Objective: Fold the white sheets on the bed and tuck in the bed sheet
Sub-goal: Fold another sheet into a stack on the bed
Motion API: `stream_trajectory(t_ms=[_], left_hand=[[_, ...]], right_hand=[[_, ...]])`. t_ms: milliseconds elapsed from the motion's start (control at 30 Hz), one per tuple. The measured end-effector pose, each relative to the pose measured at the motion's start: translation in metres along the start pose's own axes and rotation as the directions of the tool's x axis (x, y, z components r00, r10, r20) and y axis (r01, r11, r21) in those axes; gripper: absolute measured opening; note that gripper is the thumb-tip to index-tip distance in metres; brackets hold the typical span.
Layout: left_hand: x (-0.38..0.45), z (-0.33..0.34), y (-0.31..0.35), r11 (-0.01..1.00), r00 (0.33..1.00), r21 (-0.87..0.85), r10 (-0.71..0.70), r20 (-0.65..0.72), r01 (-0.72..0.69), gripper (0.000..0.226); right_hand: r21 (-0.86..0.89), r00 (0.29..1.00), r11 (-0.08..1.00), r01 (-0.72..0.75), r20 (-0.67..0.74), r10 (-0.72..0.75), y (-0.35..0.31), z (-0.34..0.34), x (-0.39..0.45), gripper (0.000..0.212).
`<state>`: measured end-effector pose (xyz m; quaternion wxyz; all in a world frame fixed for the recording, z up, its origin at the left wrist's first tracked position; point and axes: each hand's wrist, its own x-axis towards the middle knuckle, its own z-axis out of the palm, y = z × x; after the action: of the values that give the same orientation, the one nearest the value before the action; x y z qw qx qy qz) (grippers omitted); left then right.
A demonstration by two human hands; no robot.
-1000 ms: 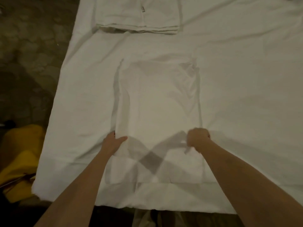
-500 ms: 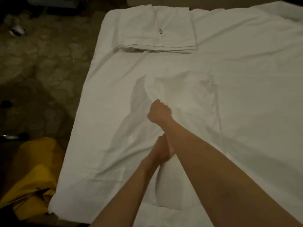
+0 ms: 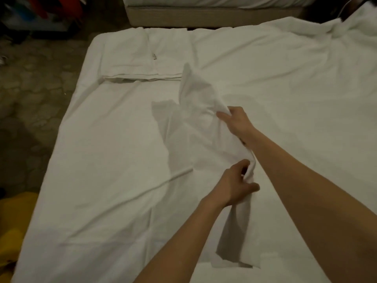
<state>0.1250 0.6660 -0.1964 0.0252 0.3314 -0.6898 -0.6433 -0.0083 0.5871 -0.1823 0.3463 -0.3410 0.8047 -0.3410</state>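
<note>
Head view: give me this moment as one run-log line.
left hand grips sheet near end | right hand pinches sheet mid-length, lifted | folded stack at far left of bed | tuck not yet done

White sheet partly lifted off the bed sheet, bunched lengthwise, far corner raised; folded sheets stacked flat near far-left corner
</note>
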Motion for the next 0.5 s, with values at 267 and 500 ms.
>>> stream_trajectory(t_ms=[267, 500], left_hand=[[0.085, 0.143, 0.035, 0.999, 0.996, 0.024, -0.033, 0.086, 0.032, 0.029], [0.127, 0.221, -0.029, 0.911, 0.87, 0.083, -0.411, 0.273, 0.405, 0.062]], right_hand=[[0.162, 0.992, 0.986, -0.039, -0.109, 0.057, 0.113, -0.135, 0.02, 0.024], [0.26, 0.901, 0.882, -0.393, -0.082, 0.426, 0.254, -0.163, 0.035, 0.033]])
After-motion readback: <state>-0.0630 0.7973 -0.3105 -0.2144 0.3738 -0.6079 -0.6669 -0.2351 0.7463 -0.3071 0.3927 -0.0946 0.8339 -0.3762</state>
